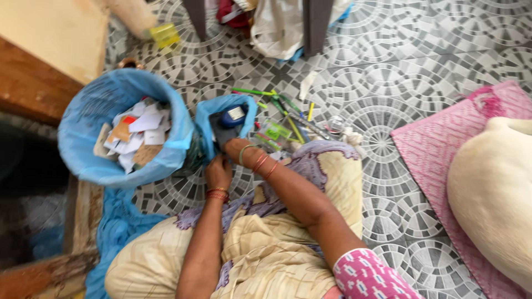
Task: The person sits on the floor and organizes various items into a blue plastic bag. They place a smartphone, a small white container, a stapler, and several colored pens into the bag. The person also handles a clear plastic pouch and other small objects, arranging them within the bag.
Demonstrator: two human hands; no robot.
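— Hands first: where?

— Left hand low at the near edge of the small blue bag, fingers curled on its rim, red bangles at the wrist. Right hand just beside, reaching down into the mouth of the same bag, bangles on that wrist too.

— Grip on each?

— Left closed on the plastic rim, pinching it. Right mostly hidden by the bag's contents; cannot tell whether closed or apart.

— Inside that bag?

— Dark blue lump with a small pale label on top, sitting near the far wall of the bag. Bag itself on the tiled floor, touching the big blue-lined bin to the left.

— And the bin?

— Full of torn paper scraps, white, brown, one red-orange bit. Wooden furniture beyond it on the left.

— Around the bag otherwise?

— Scatter of pens and pencils on the floor just right of it, green and yellow among them, plus a small green packet. Pink mat well apart on the right, cream cushion resting on it. Yellow cup far up near the top edge. Knees in pale yellow cloth below the arms.
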